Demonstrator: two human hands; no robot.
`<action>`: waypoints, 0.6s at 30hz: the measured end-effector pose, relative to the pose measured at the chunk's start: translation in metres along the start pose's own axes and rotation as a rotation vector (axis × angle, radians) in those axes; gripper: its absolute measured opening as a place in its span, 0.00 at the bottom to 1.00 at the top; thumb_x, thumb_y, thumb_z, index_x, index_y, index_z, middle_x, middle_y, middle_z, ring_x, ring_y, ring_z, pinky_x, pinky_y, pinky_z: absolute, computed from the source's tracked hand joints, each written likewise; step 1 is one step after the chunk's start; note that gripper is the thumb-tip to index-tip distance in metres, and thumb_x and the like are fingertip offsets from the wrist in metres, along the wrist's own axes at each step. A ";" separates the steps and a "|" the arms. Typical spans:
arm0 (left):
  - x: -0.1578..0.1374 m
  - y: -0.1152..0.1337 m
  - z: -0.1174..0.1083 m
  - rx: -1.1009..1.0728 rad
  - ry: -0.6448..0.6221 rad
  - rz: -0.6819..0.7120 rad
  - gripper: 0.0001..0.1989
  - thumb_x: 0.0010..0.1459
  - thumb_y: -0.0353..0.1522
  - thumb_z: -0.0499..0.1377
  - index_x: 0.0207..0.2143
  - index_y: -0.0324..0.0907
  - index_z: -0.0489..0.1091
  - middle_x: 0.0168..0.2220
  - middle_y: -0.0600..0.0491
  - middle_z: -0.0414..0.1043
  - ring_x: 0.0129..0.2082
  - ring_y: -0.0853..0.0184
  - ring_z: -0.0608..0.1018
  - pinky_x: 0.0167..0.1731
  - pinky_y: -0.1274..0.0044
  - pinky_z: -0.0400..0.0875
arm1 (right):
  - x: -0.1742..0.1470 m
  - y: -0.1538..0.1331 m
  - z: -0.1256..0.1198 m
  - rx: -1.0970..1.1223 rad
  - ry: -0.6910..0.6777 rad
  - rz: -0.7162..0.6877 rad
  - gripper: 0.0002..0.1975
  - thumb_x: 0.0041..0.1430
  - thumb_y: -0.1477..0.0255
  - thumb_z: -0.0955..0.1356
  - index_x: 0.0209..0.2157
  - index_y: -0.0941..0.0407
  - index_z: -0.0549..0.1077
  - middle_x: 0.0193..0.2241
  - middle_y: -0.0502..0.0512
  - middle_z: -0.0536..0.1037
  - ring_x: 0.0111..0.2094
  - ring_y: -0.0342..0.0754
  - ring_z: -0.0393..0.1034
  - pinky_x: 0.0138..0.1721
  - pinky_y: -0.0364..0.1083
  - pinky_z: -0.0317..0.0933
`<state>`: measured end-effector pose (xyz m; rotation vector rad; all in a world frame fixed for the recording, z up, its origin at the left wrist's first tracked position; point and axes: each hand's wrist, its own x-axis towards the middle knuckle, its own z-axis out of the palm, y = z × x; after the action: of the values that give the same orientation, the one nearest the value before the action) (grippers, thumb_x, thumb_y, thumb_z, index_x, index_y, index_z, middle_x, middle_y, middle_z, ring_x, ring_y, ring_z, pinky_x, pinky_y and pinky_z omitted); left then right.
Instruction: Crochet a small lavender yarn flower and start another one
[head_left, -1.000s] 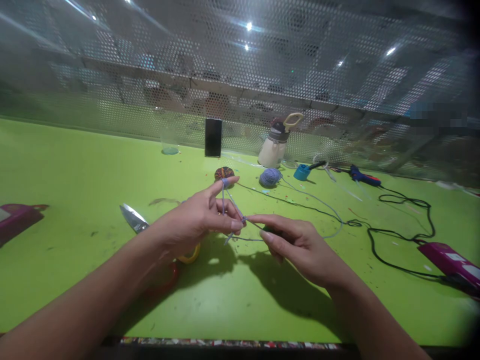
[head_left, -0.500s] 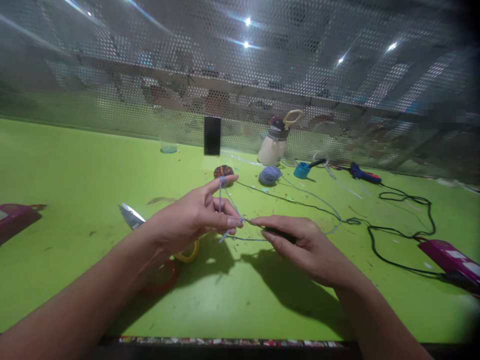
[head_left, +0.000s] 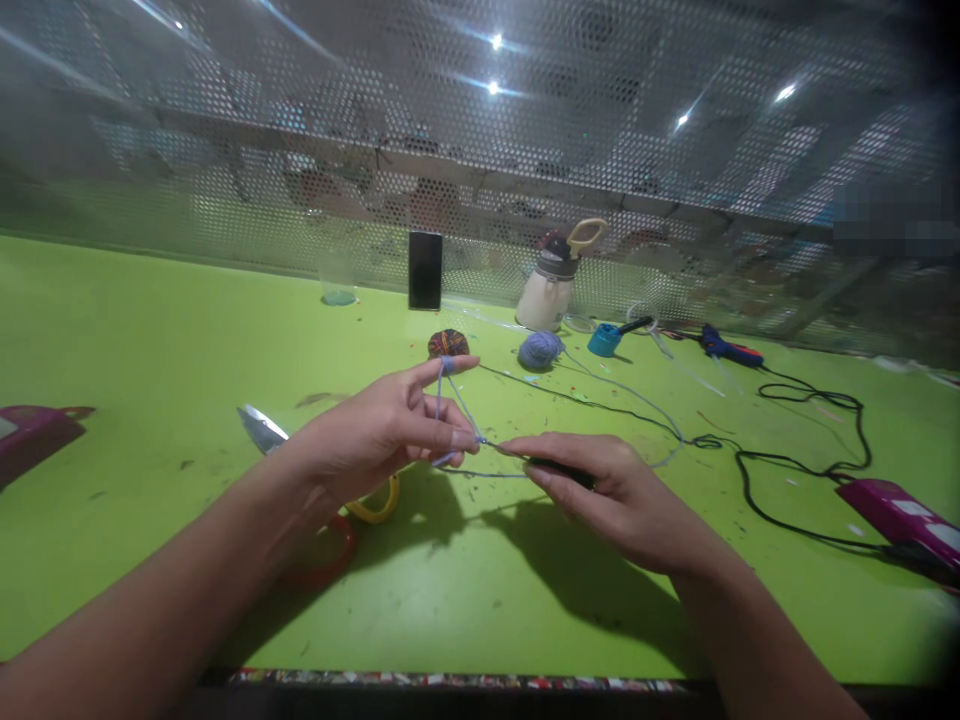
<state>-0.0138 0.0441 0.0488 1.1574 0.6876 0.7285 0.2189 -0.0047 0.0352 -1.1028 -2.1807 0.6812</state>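
Note:
Pale blue yarn [head_left: 466,403] is wound around the stretched index finger of my left hand [head_left: 397,420]. The thumb and another finger of that hand pinch the yarn's worked end. My right hand [head_left: 600,480] grips the dark handle of a crochet hook [head_left: 561,472], whose thin metal tip meets the yarn at the left fingertips. A strand runs from the left hand under the right hand. Farther back lies a blue yarn ball [head_left: 540,350], its strand curving to the right. A multicoloured yarn ball [head_left: 448,344] sits just beyond my left index finger.
Scissors [head_left: 375,502] with red and yellow handles lie partly under my left forearm. Along the mesh screen stand a phone [head_left: 425,270], a bottle [head_left: 545,290] and a blue container [head_left: 604,340]. At right are a glue gun [head_left: 729,348], black cord and a magenta box [head_left: 904,515].
The hook tip has shifted slightly at the pinched yarn. The short loose yarn tail below the left fingers has moved a little left and up. Both hands keep their hold.

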 end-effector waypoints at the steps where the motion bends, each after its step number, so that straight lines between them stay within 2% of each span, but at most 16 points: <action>1: 0.000 0.000 0.000 0.001 0.004 0.002 0.44 0.48 0.22 0.66 0.64 0.41 0.50 0.27 0.55 0.73 0.24 0.72 0.71 0.26 0.78 0.59 | 0.000 0.000 0.000 0.006 0.001 0.005 0.14 0.63 0.74 0.64 0.49 0.54 0.76 0.36 0.55 0.81 0.33 0.46 0.72 0.35 0.45 0.63; 5: 0.000 0.000 0.001 0.036 0.008 0.004 0.43 0.48 0.22 0.66 0.64 0.40 0.51 0.27 0.55 0.73 0.25 0.71 0.72 0.27 0.77 0.62 | -0.001 0.001 0.001 0.100 -0.007 0.072 0.13 0.63 0.71 0.65 0.48 0.54 0.77 0.29 0.53 0.78 0.25 0.43 0.67 0.28 0.43 0.60; 9: 0.002 -0.004 0.004 0.112 0.025 0.026 0.41 0.47 0.23 0.66 0.62 0.39 0.55 0.27 0.56 0.73 0.27 0.69 0.73 0.30 0.75 0.65 | 0.001 0.003 0.011 0.353 -0.037 0.215 0.15 0.63 0.67 0.66 0.49 0.56 0.76 0.19 0.48 0.69 0.19 0.40 0.60 0.21 0.41 0.55; 13: 0.005 -0.006 0.008 0.166 0.012 0.041 0.37 0.46 0.23 0.66 0.59 0.35 0.60 0.26 0.56 0.72 0.26 0.69 0.73 0.32 0.74 0.65 | 0.006 0.006 0.022 0.512 0.030 0.295 0.19 0.63 0.67 0.66 0.54 0.56 0.72 0.19 0.45 0.65 0.19 0.40 0.61 0.22 0.42 0.57; 16: 0.006 -0.007 0.009 0.200 0.024 0.048 0.35 0.46 0.23 0.65 0.58 0.33 0.61 0.25 0.56 0.72 0.25 0.70 0.73 0.31 0.75 0.65 | 0.008 0.005 0.025 0.538 0.034 0.268 0.19 0.64 0.70 0.65 0.56 0.53 0.70 0.20 0.44 0.63 0.19 0.40 0.62 0.24 0.43 0.59; 18: 0.006 -0.008 0.009 0.208 0.025 0.049 0.38 0.46 0.23 0.66 0.60 0.35 0.59 0.25 0.56 0.72 0.26 0.69 0.74 0.32 0.75 0.66 | 0.007 0.004 0.025 0.533 0.005 0.254 0.20 0.64 0.71 0.65 0.57 0.51 0.69 0.21 0.45 0.65 0.20 0.40 0.63 0.25 0.43 0.60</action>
<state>-0.0021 0.0421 0.0429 1.3603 0.7720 0.7263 0.2003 -0.0008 0.0173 -1.0867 -1.7118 1.2790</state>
